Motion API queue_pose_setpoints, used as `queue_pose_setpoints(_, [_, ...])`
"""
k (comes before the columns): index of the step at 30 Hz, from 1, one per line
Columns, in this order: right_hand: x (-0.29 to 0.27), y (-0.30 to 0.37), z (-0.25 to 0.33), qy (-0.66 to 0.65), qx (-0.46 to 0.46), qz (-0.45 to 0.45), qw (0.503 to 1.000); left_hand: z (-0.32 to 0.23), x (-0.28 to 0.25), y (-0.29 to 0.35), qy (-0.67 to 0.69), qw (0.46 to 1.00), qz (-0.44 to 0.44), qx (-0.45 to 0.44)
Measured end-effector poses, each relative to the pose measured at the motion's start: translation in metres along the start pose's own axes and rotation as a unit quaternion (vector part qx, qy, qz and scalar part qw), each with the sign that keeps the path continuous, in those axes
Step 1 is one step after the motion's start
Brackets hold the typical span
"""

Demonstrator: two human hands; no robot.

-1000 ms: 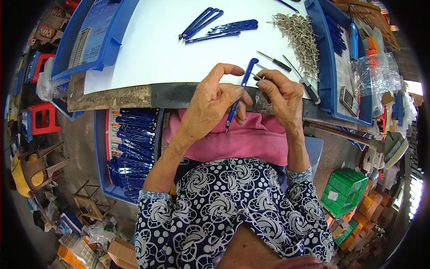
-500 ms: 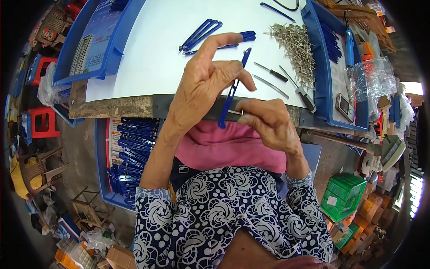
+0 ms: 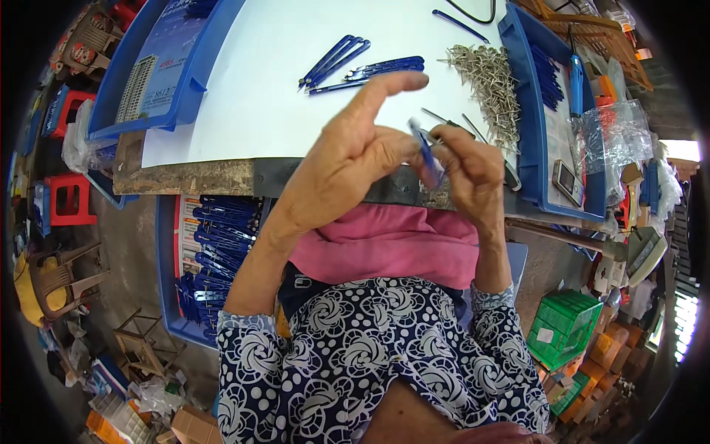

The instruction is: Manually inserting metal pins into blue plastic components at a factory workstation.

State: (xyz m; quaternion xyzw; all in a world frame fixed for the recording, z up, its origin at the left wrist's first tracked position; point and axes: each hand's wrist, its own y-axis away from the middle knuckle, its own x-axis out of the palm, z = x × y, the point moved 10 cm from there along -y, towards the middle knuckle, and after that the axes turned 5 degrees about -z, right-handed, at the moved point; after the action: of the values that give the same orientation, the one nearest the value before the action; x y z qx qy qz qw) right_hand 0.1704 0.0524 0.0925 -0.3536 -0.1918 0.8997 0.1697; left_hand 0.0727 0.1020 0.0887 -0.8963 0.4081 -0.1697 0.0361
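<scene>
Left of the nail pile (image 3: 489, 92), the left hand (image 3: 359, 152) clamps the blue strip (image 3: 427, 150), light and stiff, I judge, best held mid-length; whether the right hand (image 3: 473, 166) grips, I cannot tell.

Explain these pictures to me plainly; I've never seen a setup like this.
There is no machine here: you see a person's bare left hand and right hand. Every picture comes from a wide fisheye camera worn on the head, looking down, so straight edges bend near the rim.

On the white work surface lie slim blue pieces and a heap of metal pins. A blue tray stands at each side, the left one and the right one.

Between the hands is another blue piece, too blurred to tell which hand grips it.
</scene>
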Motion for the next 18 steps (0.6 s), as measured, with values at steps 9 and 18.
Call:
queue_pose_setpoints(9, [0.001, 0.007, 0.021, -0.155, 0.013, 0.036, 0.987, 0.027, -0.016, -0.017, -0.048, 0.998, -0.026, -0.032])
queue_pose_setpoints(18, [-0.012, 0.006, -0.009, -0.027, 0.011, -0.046, 0.999, 0.0, 0.016, -0.008, 0.036, 0.999, 0.035, -0.022])
